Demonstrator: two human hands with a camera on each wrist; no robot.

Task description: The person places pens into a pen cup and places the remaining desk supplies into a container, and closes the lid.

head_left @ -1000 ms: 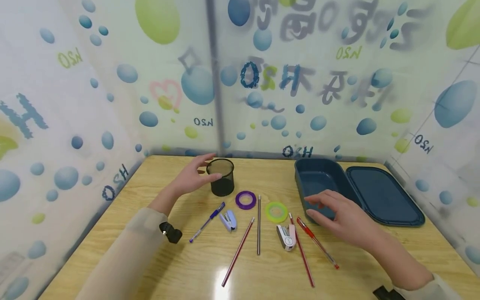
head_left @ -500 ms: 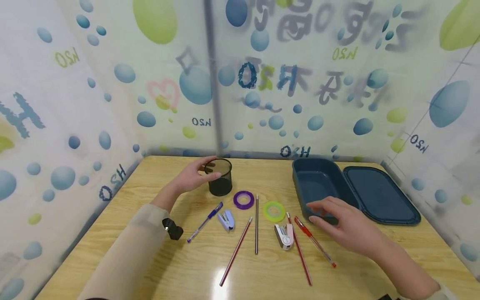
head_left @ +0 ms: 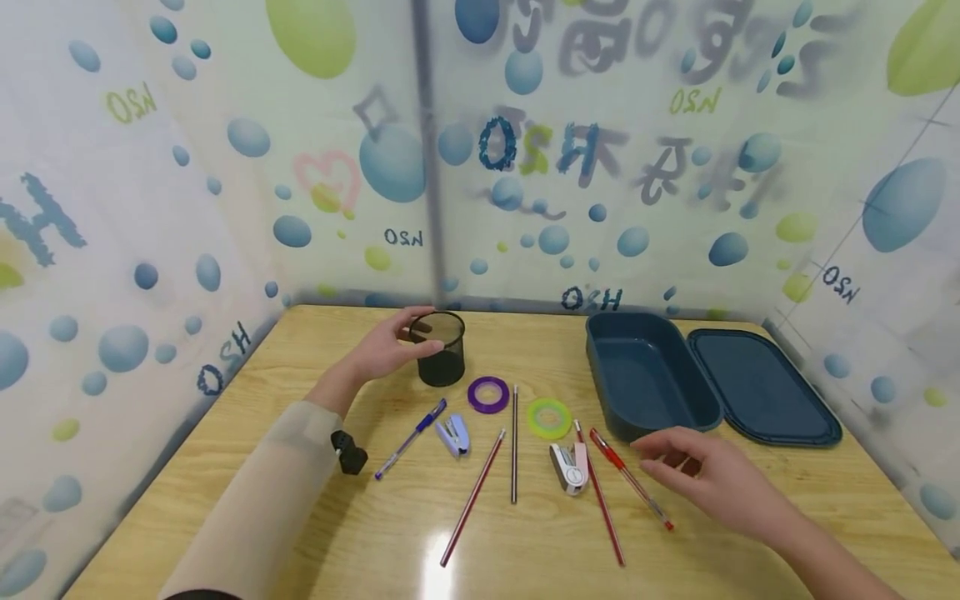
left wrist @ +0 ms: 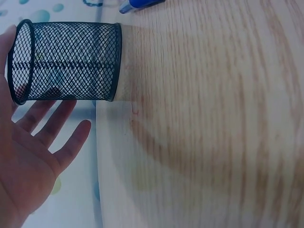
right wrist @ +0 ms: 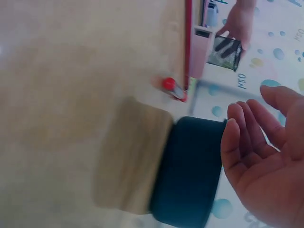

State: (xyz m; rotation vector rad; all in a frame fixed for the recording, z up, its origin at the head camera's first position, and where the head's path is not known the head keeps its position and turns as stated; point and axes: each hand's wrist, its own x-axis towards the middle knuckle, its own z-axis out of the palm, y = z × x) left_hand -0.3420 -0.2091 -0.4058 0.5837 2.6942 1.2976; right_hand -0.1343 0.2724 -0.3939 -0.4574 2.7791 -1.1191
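Observation:
In the head view a black mesh pen cup (head_left: 441,367) stands upright at the back left of the table. My left hand (head_left: 382,348) is around its upper part, thumb on the near side and fingers behind. The left wrist view has those fingers spread and mostly straight beside the mesh (left wrist: 76,61). My right hand (head_left: 712,483), loosely curled and holding nothing, hovers by the near end of a dark blue box (head_left: 652,371). A red pen (head_left: 630,477) lies just left of that hand.
Between the hands lie a blue pen (head_left: 411,439), a lilac stapler (head_left: 453,435), a pink-and-white stapler (head_left: 570,468), a purple tape roll (head_left: 472,400), a green tape roll (head_left: 534,419) and several pencils (head_left: 514,450). The box's lid (head_left: 765,387) lies at the right.
My right hand has moved from over the box's near part toward me and slightly right. The left hand has closed in slightly around the pen cup, which stays in place.

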